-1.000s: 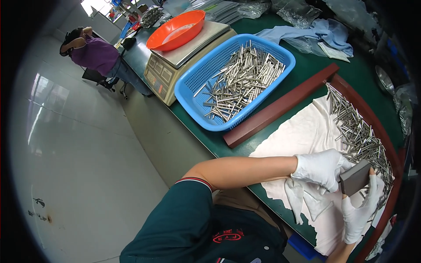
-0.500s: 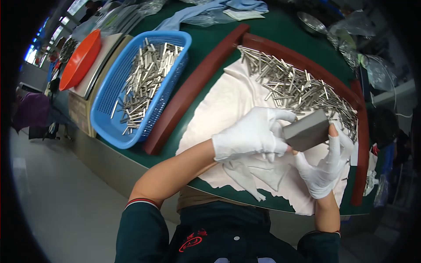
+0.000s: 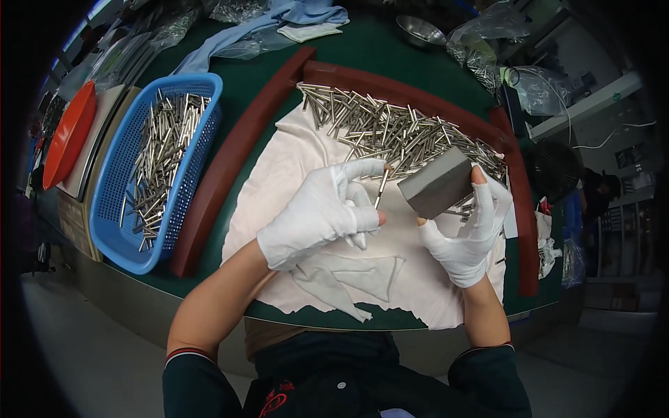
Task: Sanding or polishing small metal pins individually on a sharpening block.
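Observation:
My left hand (image 3: 324, 212), in a white glove with open fingertips, pinches one thin metal rod (image 3: 381, 188) upright between thumb and forefinger. My right hand (image 3: 470, 226), gloved the same way, grips a grey rectangular block (image 3: 437, 182) close beside the rod. Both hands hover over a white cloth (image 3: 293, 174) spread on the green table. A pile of several metal rods (image 3: 390, 129) lies on the cloth just beyond the hands.
A dark red frame (image 3: 230, 160) borders the cloth on the left, far side and right. A blue basket (image 3: 122, 202) full of rods stands at left, an orange bowl (image 3: 66, 136) on a scale beyond it. Plastic bags, a blue cloth and a steel bowl (image 3: 418, 29) lie at the back.
The view has swung right and centred on the cloth. My left hand now holds a single rod up next to the block; the right hand still grips the block.

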Available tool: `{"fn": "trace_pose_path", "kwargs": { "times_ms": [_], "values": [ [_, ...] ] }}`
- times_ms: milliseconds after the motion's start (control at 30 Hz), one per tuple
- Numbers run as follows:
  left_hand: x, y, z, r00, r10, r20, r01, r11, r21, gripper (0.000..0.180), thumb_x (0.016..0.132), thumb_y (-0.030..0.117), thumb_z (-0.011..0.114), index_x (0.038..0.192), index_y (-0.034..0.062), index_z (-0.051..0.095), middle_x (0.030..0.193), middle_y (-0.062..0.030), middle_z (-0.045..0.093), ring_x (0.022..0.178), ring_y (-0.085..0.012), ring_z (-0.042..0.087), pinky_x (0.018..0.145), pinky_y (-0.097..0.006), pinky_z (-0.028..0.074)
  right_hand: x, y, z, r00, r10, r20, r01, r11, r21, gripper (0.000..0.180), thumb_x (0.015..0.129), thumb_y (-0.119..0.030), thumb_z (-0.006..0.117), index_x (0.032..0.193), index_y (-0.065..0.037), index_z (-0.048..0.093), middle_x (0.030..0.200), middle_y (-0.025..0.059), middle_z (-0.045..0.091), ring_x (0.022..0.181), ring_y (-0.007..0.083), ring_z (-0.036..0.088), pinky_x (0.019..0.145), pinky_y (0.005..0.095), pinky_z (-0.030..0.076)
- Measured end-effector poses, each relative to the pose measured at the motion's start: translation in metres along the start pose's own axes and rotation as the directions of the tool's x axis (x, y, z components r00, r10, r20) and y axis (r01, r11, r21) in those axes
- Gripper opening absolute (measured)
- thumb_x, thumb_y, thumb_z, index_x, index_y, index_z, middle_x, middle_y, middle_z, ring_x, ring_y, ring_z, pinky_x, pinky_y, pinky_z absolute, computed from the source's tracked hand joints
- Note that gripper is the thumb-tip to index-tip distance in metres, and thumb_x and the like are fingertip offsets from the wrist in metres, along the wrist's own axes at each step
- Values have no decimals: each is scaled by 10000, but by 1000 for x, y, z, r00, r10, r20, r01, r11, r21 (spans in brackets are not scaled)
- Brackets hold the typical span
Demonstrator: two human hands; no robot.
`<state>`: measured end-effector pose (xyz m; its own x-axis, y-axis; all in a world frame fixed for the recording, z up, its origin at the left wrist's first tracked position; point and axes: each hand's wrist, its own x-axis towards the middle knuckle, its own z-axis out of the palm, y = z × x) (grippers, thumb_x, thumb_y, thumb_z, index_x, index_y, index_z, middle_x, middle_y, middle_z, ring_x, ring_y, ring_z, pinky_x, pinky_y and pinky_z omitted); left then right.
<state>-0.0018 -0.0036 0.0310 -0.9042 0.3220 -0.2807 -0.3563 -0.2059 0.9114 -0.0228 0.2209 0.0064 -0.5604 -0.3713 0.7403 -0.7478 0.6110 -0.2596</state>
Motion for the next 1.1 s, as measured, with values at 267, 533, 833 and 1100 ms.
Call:
{"fn": "trace_pose_path", "kwargs": {
  "times_ms": [267,533,833,1100],
  "values": [
    [4,-5,1,999,-37,3,37,999,30,628,747,-10,671,1321,-22,416,661,-5,560,524,-48,530,493,-182,450,6,-4,0,990,15,139,-22,999,49,882,560,-85,790,1347,-32,397,1168,141,435,1005,262,486,819,354,456],
    [4,-7,0,999,-12,48,9,999,43,648,761,27,682,1335,-34,389,699,-12,568,551,-59,543,498,-188,455,6,-6,-3,992,53,118,-65,992,105,870,555,-78,781,1339,-30,406,1164,134,430,1002,256,481,819,342,453],
    [8,-15,-9,996,58,70,-41,974,-221,643,806,54,663,1364,2,348,749,-17,563,573,-73,558,515,-182,453,3,1,0,978,158,139,-169,983,70,847,556,-111,777,1322,-30,426,1091,95,428,866,191,453,708,283,418],
    [7,-10,-6,995,16,96,0,985,-171,621,838,28,608,1380,-25,308,716,-44,590,581,-78,566,549,-190,452,4,-2,1,980,134,145,-150,983,104,852,549,-106,775,1321,-26,425,1089,109,431,937,210,467,767,308,424]
  ]
}}
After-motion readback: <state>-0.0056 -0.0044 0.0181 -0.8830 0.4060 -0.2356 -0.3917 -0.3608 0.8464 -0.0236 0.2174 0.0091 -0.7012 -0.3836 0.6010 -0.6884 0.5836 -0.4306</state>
